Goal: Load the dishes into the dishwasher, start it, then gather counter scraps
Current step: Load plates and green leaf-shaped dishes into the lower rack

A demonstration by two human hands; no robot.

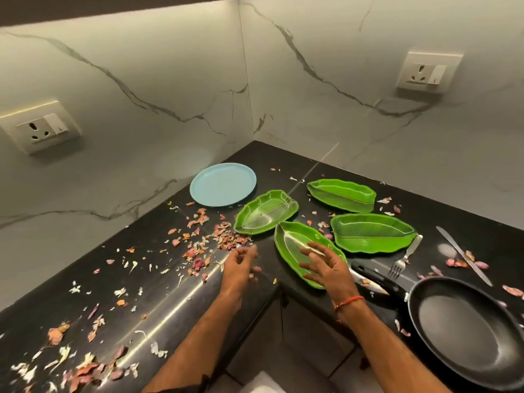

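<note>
A: Starting at the left, what lies on the black surface (158, 296)?

B: Scraps (85, 370), pink and white peelings, strewn from the near left corner up toward the middle, where a denser heap (224, 236) sits. Behind that heap, near the marble wall, rests a light blue plate (223, 184).

A: And the hands?

B: The left hand (241, 268) hovers at the near edge of the heap, fingers (249, 252) loosely curled and narrow. I cannot tell whether they pinch any scrap. The right hand (326, 268) is spread over the nearest green leaf-shaped dish (292, 245), fingers wide, holding nothing. A red thread circles that wrist.

A: How many green dishes?

B: Four. One (265, 215) just right of the blue plate, touching or almost touching the nearest one; another (341, 194) farther back; the fourth (371, 232) to the right of the hand. All lie on the surface among scattered peel.

A: Further right?

B: A fork (402, 259) lies by the fourth dish's tip, a knife (463, 255) beyond it, and a black frying pan (465, 330) sits at the near right, its handle pointing toward the right hand. A wall socket (428, 70) is above.
</note>
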